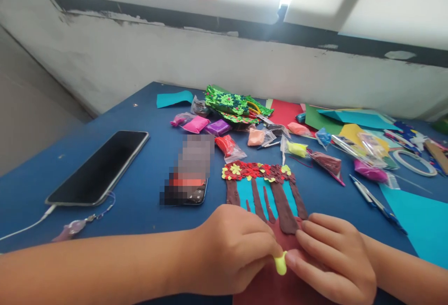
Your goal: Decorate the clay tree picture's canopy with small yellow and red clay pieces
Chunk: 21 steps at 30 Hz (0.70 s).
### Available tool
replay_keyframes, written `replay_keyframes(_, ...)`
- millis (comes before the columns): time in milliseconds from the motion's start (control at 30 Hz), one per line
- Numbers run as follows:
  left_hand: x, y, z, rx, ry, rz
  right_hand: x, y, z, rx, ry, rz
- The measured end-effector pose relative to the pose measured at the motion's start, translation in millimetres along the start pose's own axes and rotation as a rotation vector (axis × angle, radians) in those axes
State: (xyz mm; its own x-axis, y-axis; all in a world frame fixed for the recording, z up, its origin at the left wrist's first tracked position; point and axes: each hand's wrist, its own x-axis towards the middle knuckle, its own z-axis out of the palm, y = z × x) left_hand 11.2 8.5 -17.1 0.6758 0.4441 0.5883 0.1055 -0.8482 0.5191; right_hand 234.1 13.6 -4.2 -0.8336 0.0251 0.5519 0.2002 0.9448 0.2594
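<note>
My left hand (231,249) is curled in a pinch on a small piece of yellow clay (280,265) at the near edge of the table. My right hand (331,260) meets it from the right, its fingertips pressed against the same yellow piece. Both hands rest over the lower part of a clay picture (266,197): brown clay strips like tree trunks on a turquoise card, topped with red and yellow clay flowers, on a dark red sheet.
On the blue table (147,155) lie a black phone (100,167) with a white cable, a second phone (187,188), several bags of coloured clay (196,124), a green crocheted piece (231,104), coloured paper sheets (350,123), a pen (376,202), a tape roll (415,162).
</note>
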Motion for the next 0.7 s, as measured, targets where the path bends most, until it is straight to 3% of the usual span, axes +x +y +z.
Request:
replay_keyframes(300, -2.2, 0.0, 1.8, 0.024, 0.013, -0.013, -13.1, 3.3, 10.4, 0.061, 0.020, -0.047)
replay_keyframes(500, 0.5, 0.8, -1.8, 0.025, -0.010, 0.027, -2.5, 4.4, 1.3, -0.023, 0.001, -0.025)
replay_keyframes(700, 2.2, -0.1, -1.7, 0.011, -0.039, -0.008, -2.2, -2.0, 3.6, -0.101, 0.134, 0.018)
